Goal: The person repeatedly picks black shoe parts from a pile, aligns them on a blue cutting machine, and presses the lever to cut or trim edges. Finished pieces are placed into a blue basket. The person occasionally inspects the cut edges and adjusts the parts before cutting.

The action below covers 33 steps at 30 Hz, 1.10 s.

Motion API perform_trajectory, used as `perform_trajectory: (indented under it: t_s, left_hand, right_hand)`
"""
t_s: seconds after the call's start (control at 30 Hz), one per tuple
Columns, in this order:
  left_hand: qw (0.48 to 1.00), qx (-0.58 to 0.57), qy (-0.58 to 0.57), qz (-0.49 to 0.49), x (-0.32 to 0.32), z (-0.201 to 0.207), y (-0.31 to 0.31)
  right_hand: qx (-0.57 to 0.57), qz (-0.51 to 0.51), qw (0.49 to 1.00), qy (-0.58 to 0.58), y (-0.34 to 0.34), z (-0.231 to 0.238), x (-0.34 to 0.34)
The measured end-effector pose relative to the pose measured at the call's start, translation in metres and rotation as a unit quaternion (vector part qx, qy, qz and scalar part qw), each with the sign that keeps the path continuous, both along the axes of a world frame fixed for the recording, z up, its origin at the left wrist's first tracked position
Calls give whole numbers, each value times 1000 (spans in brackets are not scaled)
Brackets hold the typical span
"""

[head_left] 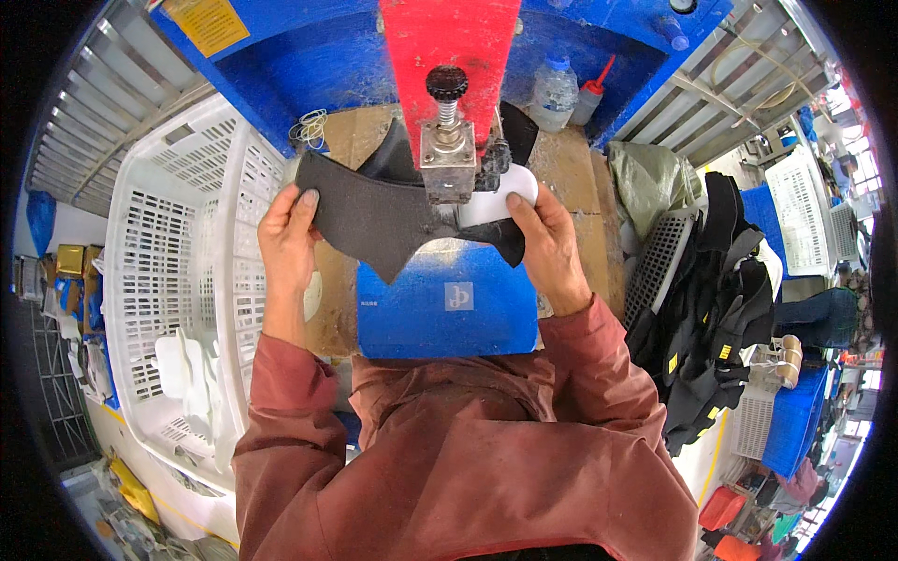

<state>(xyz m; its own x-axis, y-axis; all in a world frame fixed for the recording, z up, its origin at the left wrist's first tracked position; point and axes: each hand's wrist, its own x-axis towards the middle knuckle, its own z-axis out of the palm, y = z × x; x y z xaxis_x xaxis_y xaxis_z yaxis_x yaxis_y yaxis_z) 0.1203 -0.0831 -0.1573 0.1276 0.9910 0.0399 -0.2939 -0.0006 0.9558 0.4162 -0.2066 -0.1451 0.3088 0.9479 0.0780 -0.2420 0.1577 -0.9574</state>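
Note:
A black curved sheet piece with a pointed lower edge (369, 215) is stretched between my hands, under the metal head (449, 159) of a red and blue machine. My left hand (288, 238) pinches its left end, thumb on top. On the right, my right hand (552, 241) grips a white rounded flat piece (500, 198) together with the black piece's right part, thumb pressing on the white. The head hides the spot where the two pieces meet. Another black piece (388, 154) lies behind, partly covered by the held one.
The machine's red arm (449, 47) hangs over the blue work plate (402, 318). White plastic baskets (168, 196) stand at left, with white pieces (192, 374) inside. Several black pieces (711, 309) are piled at right. A clear bottle (555, 93) and a red-nozzled bottle (591, 98) stand behind.

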Motion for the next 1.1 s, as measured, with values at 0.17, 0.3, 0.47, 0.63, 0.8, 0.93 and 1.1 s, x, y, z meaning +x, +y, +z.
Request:
perform_trajectory:
  t_s: [0.17,0.3,0.47,0.63,0.8,0.93,1.1]
  left_hand:
    - [1000,14,20,-14,5,12,20]
    - [999,15,43,-8,10,18,29]
    - [999,7,46,-7,13,22,31]
    - [998,17,48,-28,15,18,34]
    - [996,35,65,-43,22,15,45]
    - [990,11,132,-44,32,21,55]
    - [993,34,84,-81,58,27,61]
  right_hand:
    - [-6,27,999,41,11,4,1]
    - [-6,34,998,53,18,6,3]
    - [-13,43,997,62,19,7,1]
    - [-32,32,997,65,11,5,0]
    - [-12,15,995,97,0,5,0]
    - [-8,7,994,113,-8,5,9]
    - [-2,-3,993,122,-11,5,23]
